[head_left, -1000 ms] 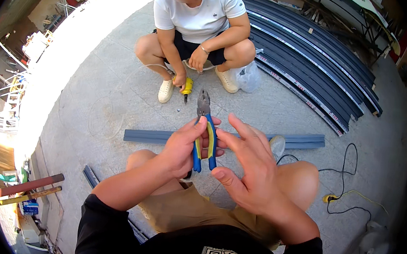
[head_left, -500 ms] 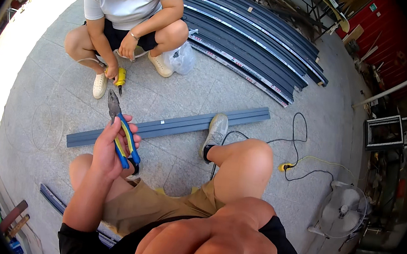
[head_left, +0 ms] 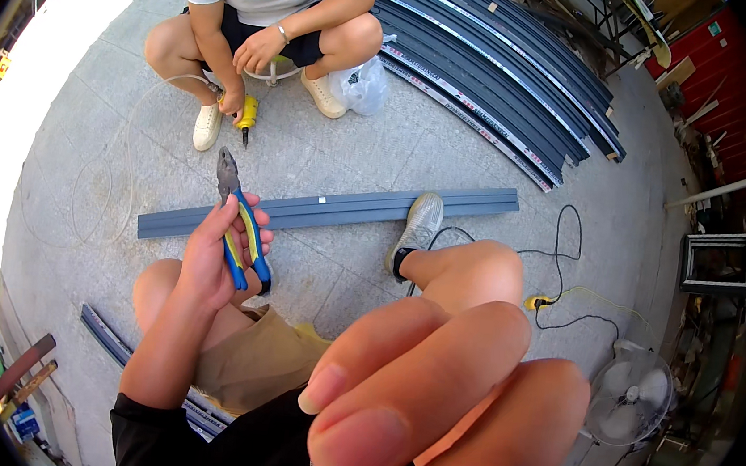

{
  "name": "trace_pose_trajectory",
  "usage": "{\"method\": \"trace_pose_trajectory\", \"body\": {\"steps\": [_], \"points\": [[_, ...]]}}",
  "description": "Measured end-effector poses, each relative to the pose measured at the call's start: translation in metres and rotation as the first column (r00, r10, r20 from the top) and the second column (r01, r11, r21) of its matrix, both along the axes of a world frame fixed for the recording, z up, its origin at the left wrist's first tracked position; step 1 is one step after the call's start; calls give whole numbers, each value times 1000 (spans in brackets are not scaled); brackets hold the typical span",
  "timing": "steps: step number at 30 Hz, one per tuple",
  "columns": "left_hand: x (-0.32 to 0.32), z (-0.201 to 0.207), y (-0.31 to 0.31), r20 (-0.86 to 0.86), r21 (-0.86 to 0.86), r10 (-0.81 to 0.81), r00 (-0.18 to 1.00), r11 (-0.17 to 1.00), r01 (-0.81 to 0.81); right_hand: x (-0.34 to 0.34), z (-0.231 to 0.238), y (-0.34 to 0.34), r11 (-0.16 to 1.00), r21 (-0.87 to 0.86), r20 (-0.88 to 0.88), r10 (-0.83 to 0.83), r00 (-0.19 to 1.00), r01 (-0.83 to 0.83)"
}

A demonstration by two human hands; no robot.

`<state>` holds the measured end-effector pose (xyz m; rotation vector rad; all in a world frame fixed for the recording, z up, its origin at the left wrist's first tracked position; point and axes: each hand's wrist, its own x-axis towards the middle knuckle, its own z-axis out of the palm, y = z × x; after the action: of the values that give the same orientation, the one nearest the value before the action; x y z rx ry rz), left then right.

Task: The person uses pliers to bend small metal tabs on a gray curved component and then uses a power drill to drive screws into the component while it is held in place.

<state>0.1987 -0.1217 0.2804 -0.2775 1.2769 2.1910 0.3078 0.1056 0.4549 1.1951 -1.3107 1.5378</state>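
Observation:
My left hand is closed around a pair of pliers with dark metal jaws and blue-and-yellow handles. The jaws point up, away from me, and look closed. My right hand fills the lower middle, very near the camera. Its fingers are curled close together, and nothing shows in them. A long grey metal profile lies on the floor beyond the pliers, with my shoe against it.
Opposite me a person squats, holding a yellow power tool with a thin hose. Behind lie stacked dark profiles and a plastic bag. To the right are a black cord, a fan and a frame.
My right hand has come up from the lower edge and looks larger, its fingertips now showing. The pliers stay in my left hand. The view has shifted slightly.

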Motion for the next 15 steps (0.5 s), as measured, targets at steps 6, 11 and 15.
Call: {"method": "trace_pose_trajectory", "body": {"steps": [6,11,15], "points": [[0,8,-1,80,23,-18,997,1000,16,-7,3,31,955,69,-90,-282,955,288],[-14,26,-7,57,-43,-156,986,986,158,-16,-36,64,904,182,143,-414,899,387],[-54,33,-25,39,-50,-368,929,928,370,-18,-72,102,817,413,532,-576,621,403]]}}
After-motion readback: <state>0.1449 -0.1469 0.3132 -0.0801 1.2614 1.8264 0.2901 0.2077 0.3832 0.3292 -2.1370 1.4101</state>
